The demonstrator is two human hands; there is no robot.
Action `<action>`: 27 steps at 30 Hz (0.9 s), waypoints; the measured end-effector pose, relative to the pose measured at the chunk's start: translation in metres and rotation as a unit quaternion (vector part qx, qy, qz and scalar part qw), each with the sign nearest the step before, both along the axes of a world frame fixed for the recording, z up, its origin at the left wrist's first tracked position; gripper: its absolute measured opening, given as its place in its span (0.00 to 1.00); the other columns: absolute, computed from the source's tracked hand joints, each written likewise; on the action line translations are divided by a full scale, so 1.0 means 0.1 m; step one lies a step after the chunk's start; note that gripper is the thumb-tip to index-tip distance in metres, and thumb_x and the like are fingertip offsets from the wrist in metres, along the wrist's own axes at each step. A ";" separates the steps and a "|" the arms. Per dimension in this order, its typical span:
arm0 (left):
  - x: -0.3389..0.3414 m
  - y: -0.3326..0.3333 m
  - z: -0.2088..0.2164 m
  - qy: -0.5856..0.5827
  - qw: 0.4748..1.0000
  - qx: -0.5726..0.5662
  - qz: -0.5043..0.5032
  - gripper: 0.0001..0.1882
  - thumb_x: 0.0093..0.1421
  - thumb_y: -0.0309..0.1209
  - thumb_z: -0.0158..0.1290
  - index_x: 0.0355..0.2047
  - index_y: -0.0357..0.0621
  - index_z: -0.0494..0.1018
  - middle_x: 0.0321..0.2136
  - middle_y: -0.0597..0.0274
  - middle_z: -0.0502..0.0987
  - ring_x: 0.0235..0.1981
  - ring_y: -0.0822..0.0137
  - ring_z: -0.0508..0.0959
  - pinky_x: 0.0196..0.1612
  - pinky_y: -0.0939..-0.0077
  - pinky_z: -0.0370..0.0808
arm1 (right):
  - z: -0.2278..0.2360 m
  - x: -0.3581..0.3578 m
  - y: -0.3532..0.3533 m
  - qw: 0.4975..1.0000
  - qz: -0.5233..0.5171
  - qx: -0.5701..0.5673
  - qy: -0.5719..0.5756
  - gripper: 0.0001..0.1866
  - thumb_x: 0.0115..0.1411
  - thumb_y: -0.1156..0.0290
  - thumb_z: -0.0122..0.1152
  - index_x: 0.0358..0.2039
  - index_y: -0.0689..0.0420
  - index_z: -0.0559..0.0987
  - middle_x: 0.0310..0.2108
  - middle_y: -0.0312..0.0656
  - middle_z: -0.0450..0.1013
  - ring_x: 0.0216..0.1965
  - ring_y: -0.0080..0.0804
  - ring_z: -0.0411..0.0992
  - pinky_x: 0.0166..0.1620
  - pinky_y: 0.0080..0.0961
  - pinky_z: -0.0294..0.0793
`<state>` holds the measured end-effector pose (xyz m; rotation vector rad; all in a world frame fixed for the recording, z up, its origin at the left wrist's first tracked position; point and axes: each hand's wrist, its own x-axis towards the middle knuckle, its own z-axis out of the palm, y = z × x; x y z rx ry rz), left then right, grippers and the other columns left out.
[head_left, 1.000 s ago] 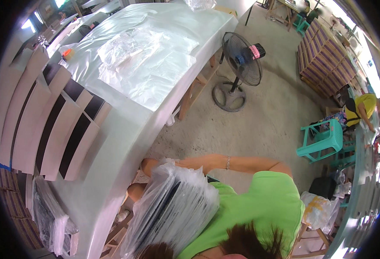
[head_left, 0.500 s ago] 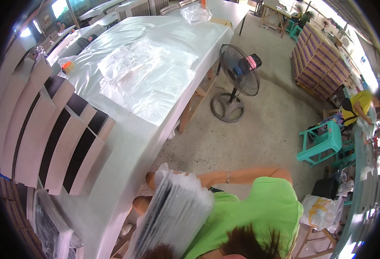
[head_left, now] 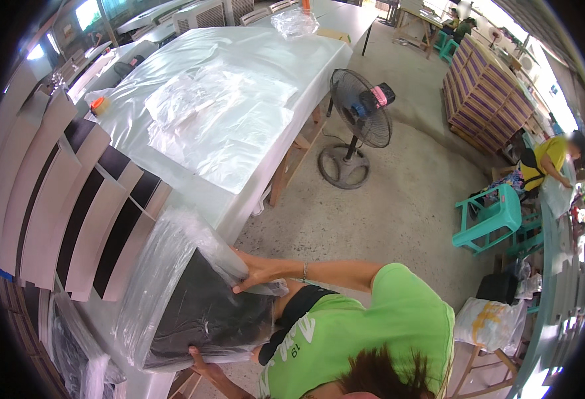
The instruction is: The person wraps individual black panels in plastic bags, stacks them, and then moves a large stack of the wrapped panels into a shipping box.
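A bundle of black flat sheets in clear plastic (head_left: 202, 319) lies tilted over the edge of the white table (head_left: 196, 199), its loose plastic spreading to the left. My right hand (head_left: 256, 269) grips its upper corner, thumb on top and fingers around the far edge. My left hand (head_left: 202, 361) holds the lower edge, thumb on the plastic; its other fingers are mostly hidden underneath. Left of the bundle stand stacked pale and black boards (head_left: 83, 213).
Crumpled clear plastic sheeting (head_left: 216, 120) covers the table's far part, near an orange-capped container (head_left: 99, 105). A black pedestal fan (head_left: 362, 110) stands on the floor. Further right are striped stacked cartons (head_left: 482, 93), a green stool (head_left: 488, 216), a seated person in yellow (head_left: 548, 163) and a white sack (head_left: 488, 322).
The bundle, earlier held on edge against my body, is now laid over toward the table with its broad black face up. My hands have shifted to its opposite edges.
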<state>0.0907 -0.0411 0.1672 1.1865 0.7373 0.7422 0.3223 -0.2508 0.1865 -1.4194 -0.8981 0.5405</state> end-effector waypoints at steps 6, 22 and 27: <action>-0.38 0.20 -0.49 0.047 0.998 -0.028 0.004 0.41 0.46 0.36 0.58 0.57 0.33 0.53 0.53 0.49 0.60 0.50 0.55 0.65 0.55 0.61 0.61 | 0.05 -0.20 -0.22 0.998 -0.006 0.017 0.056 0.51 0.44 0.67 0.70 0.62 0.59 0.46 0.58 0.45 0.52 0.60 0.33 0.47 0.61 0.31 0.45; -0.17 -0.37 0.90 -0.114 0.989 0.055 0.079 0.25 0.52 0.33 0.55 0.47 0.29 0.66 0.45 0.53 0.69 0.47 0.59 0.69 0.52 0.63 0.65 | 0.77 -0.39 -0.23 0.993 -0.117 0.012 -0.021 0.36 0.41 0.59 0.73 0.48 0.58 0.68 0.43 0.42 0.68 0.46 0.34 0.65 0.48 0.35 0.67; 0.45 -0.13 1.82 -0.123 0.966 0.209 0.093 0.29 0.44 0.33 0.62 0.45 0.31 0.66 0.42 0.57 0.70 0.43 0.65 0.68 0.50 0.75 0.62 | 1.60 0.02 0.01 0.981 -0.112 0.154 -0.039 0.24 0.49 0.66 0.66 0.44 0.63 0.69 0.36 0.39 0.70 0.39 0.29 0.67 0.44 0.26 0.68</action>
